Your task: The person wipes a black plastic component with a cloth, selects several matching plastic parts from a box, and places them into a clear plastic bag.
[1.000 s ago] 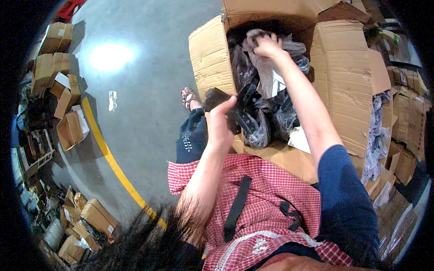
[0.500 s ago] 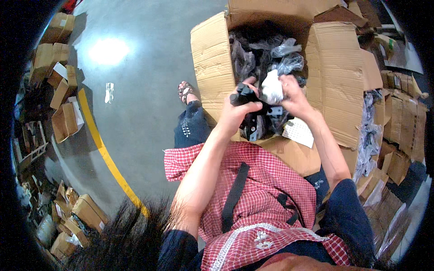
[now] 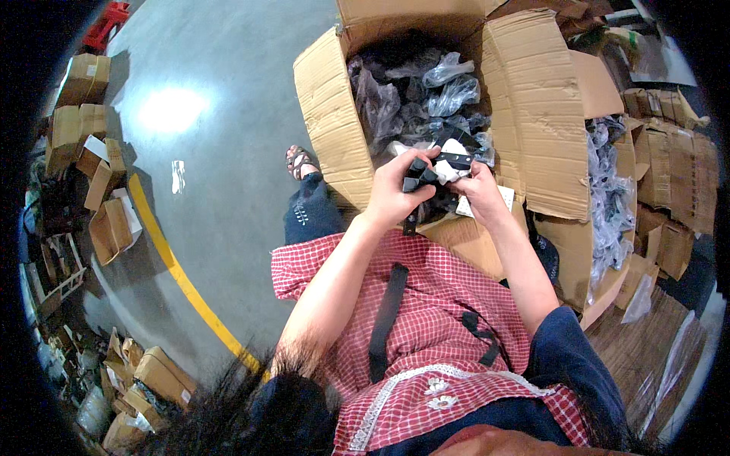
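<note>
In front of me, over the near edge of a large open cardboard box (image 3: 536,114), both hands are close together. My left hand (image 3: 394,194) is wrapped round a chunky black part (image 3: 418,176) whose exact kind I cannot make out. Fingers and thumb of my right hand (image 3: 484,196) pinch a crumpled white wad (image 3: 450,169), with a dark strip with holes (image 3: 456,159) lying across it. Whether the strip joins the black part is hidden by my fingers. Below them, inside the box, lie several dark parts in clear plastic bags (image 3: 455,93).
A white printed sheet (image 3: 503,196) lies at the box's near edge. To the right stands another carton with bagged parts (image 3: 608,205). Stacked cartons (image 3: 76,137) line the left, beyond a yellow floor line (image 3: 179,270). A red object (image 3: 106,24) is at far left.
The view has shifted, so the box sits further left and higher. My hands have drawn together, and the holed strip now shows across the white wad.
</note>
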`<state>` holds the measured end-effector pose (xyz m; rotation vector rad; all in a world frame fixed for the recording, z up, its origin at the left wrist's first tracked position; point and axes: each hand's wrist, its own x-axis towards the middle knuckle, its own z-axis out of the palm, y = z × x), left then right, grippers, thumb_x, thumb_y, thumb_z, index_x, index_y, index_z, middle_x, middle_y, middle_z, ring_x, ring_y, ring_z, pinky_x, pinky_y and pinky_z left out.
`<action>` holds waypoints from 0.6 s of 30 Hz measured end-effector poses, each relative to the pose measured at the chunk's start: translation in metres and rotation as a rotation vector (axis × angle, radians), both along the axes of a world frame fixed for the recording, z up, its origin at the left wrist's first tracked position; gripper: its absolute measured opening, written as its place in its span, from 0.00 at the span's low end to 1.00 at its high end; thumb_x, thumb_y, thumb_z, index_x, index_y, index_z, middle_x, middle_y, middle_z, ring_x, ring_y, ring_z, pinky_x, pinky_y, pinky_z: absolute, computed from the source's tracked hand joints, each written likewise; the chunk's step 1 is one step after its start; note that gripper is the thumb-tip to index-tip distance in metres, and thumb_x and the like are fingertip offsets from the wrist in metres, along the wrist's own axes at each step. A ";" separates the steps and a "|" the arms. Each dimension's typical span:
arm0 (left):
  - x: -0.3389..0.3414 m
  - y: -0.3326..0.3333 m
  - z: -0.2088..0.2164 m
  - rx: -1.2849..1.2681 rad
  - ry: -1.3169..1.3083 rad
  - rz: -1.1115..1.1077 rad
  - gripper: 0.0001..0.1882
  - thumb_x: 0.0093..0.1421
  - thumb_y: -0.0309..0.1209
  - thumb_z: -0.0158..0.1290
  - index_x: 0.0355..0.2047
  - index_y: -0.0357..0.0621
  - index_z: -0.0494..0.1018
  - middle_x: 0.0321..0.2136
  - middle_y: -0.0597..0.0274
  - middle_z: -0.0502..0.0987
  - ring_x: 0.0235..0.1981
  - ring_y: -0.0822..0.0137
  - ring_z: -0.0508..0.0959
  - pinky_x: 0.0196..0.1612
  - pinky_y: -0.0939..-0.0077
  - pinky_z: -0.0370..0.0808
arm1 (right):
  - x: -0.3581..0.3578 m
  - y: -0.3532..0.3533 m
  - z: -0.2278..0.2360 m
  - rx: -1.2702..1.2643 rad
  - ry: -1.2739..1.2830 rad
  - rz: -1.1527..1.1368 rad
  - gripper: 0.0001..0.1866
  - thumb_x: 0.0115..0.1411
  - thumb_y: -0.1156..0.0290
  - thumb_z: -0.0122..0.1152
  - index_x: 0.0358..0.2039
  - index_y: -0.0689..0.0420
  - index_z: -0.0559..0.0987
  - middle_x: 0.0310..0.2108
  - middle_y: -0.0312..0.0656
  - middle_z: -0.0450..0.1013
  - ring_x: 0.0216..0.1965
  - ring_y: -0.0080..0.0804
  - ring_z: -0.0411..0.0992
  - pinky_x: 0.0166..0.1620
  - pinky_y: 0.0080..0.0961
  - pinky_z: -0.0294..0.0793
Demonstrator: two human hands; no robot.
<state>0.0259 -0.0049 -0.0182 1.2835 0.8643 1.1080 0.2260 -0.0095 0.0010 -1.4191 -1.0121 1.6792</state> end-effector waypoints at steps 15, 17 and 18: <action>-0.005 0.000 -0.006 -0.089 0.033 0.021 0.20 0.43 0.20 0.64 0.38 0.42 0.73 0.54 0.56 0.76 0.57 0.58 0.74 0.60 0.64 0.68 | 0.002 0.018 0.008 -0.182 0.317 -0.378 0.15 0.63 0.66 0.65 0.48 0.58 0.78 0.41 0.36 0.80 0.39 0.28 0.79 0.43 0.28 0.77; -0.002 -0.005 -0.004 -0.087 0.040 -0.029 0.20 0.43 0.21 0.66 0.38 0.42 0.74 0.51 0.58 0.77 0.55 0.60 0.74 0.59 0.67 0.67 | -0.004 0.017 0.013 -0.164 0.260 -0.356 0.15 0.62 0.64 0.67 0.45 0.59 0.80 0.40 0.36 0.80 0.38 0.26 0.79 0.43 0.26 0.77; -0.002 -0.005 -0.003 -0.116 0.021 -0.027 0.20 0.42 0.21 0.66 0.37 0.42 0.74 0.50 0.59 0.77 0.54 0.61 0.74 0.59 0.68 0.67 | -0.007 0.016 0.013 -0.142 0.210 -0.348 0.15 0.62 0.64 0.67 0.45 0.59 0.81 0.39 0.36 0.80 0.37 0.25 0.78 0.42 0.25 0.77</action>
